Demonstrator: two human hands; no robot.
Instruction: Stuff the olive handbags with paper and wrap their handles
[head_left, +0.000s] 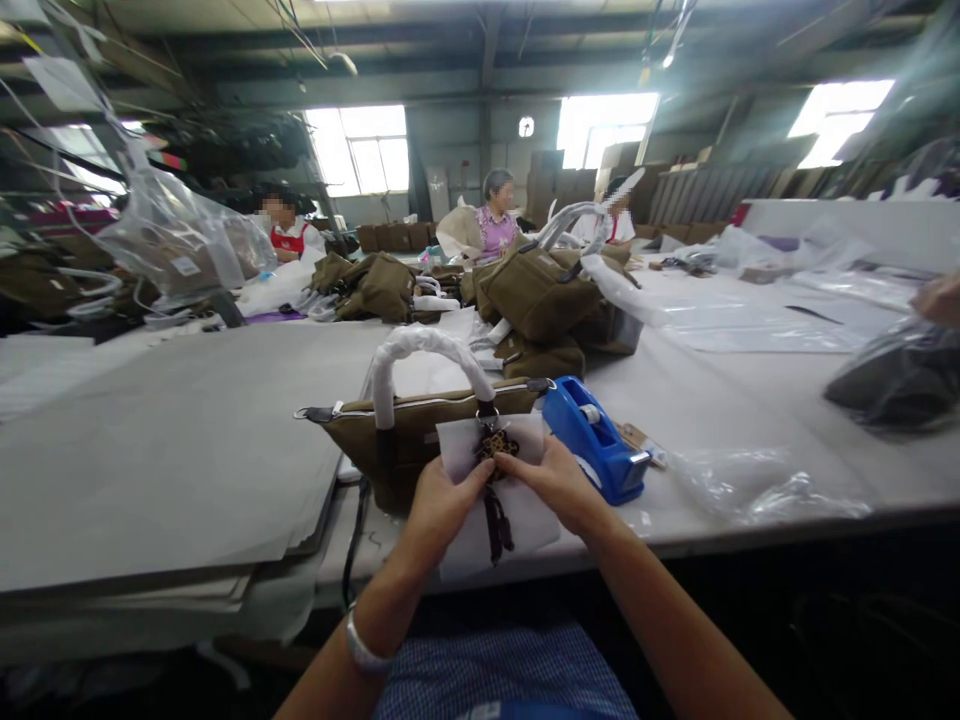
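Observation:
An olive-brown handbag (356, 440) stands at the table's front edge, its handle (427, 340) wrapped in white. Near the handle's base hangs a dark bag charm (499, 445) with gold-coloured detail and a dark tassel (495, 525). A sheet of white tissue paper (529, 435) lies behind the charm. My left hand (446, 500) grips the paper and charm from the left, thumb on the charm's lower edge. From the right, my right hand (566, 485) does the same, the two thumb tips close together. My other fingers are hidden behind the paper.
A blue tape dispenser (600, 440) stands right of the bag. Clear plastic (765, 485) lies farther right, large paper sheets (165, 440) at left. More olive bags (540, 290) are piled behind. A co-worker's hand (937, 300) touches a plastic-wrapped dark item (892, 375). Several people sit beyond.

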